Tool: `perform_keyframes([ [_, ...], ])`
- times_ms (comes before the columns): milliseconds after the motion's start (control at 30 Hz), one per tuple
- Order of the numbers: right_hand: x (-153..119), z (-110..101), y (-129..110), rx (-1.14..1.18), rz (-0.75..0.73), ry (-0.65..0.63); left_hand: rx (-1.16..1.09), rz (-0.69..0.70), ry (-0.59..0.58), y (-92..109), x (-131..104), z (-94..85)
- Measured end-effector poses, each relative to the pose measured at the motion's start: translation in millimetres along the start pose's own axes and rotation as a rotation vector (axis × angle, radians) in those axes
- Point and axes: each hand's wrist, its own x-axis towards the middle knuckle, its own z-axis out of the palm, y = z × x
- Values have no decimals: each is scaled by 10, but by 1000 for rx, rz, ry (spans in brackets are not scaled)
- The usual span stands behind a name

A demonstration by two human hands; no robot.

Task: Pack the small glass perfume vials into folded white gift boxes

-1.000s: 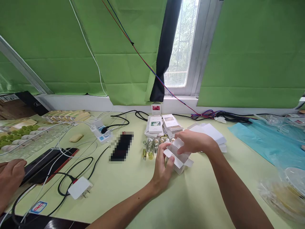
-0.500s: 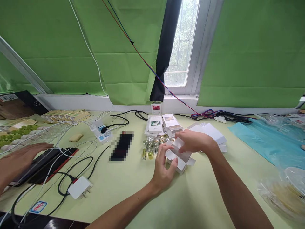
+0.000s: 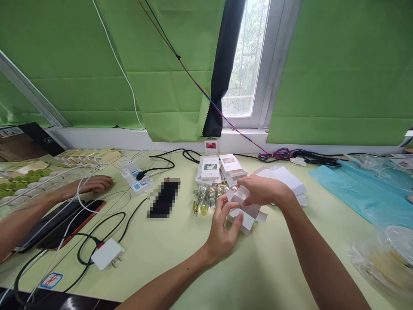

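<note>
A small white carton [image 3: 244, 221] with open flaps rests on the table in front of me. My left hand [image 3: 222, 234] grips it from the left, thumb on its near side and fingers at the far edge. My right hand [image 3: 261, 189] is closed on a folded white card piece [image 3: 239, 196] at the carton's far end; I cannot tell whether this is a flap or a separate insert. Just beyond my hands stand several small glass bottles [image 3: 211, 197], partly hidden by my fingers. A yellow-capped bottle [image 3: 203, 210] lies among them.
Flat printed cartons [image 3: 210, 168] and blank white cartons [image 3: 284, 180] lie behind. A phone [image 3: 164, 198], charger [image 3: 108, 254] and tangled cables fill the left, where another person's hand [image 3: 97, 184] reaches in. Blue plastic sheeting [image 3: 348, 185] and a clear bag [image 3: 380, 267] lie right.
The white card piece at the carton's far end now stands up, folded, under my right fingers. The other person's hand has moved away from them, over the small beige object.
</note>
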Motion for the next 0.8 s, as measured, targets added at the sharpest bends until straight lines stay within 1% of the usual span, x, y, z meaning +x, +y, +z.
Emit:
perform_keyframes([
  [300,12,9,5,-9,2,5,2,-5,4,-31,-5,10],
  [633,31,19,17,-13,-13,7,33,1,29,-119,-49,43],
  [800,27,16,20,-15,-20,3,40,9,22,-115,-52,56],
])
